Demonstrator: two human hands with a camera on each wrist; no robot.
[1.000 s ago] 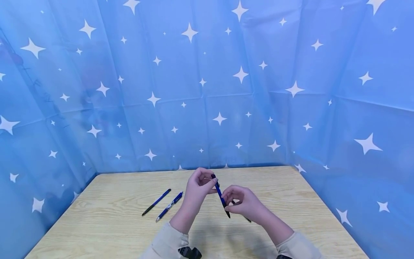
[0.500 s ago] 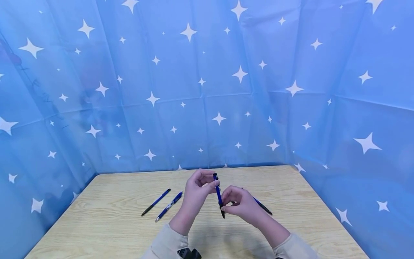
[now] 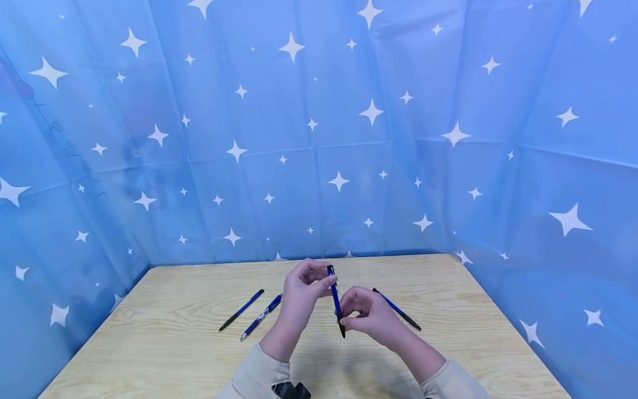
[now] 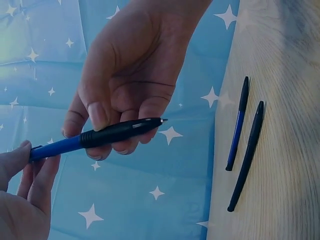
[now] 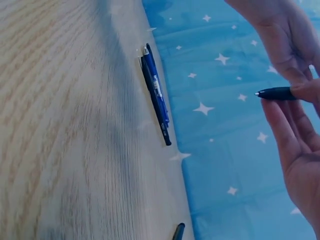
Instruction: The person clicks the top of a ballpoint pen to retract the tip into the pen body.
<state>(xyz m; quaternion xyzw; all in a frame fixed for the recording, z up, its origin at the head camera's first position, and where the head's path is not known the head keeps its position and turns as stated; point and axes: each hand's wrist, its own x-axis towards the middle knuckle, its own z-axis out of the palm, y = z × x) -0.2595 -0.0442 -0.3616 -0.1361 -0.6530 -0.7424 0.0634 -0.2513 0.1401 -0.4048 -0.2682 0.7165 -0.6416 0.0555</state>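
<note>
A blue pen with a black grip [image 3: 335, 299] is held nearly upright over the table, its tip pointing down toward the person. My left hand [image 3: 301, 293] pinches its upper end between thumb and fingers. Lower down, my right hand [image 3: 371, 316] has thumb and fingertips on the black grip. In the left wrist view the pen's thin point sticks out past the grip [image 4: 117, 131]. The right wrist view shows the dark tip end [image 5: 275, 93], with both hands along the right edge.
Left of the hands lie a blue-and-black pen [image 3: 241, 310] and a blue pen with a silver tip [image 3: 261, 317]. Another blue-and-black pen [image 3: 397, 309] lies right; the left wrist view shows a dark pen [image 4: 246, 157] beside it. A starry blue curtain [image 3: 319, 138] surrounds the wooden table [image 3: 174, 354].
The held pen has swung more upright, its tip shifting left. My right hand has moved slightly left, and a pen behind it has come into view. My left hand has barely moved.
</note>
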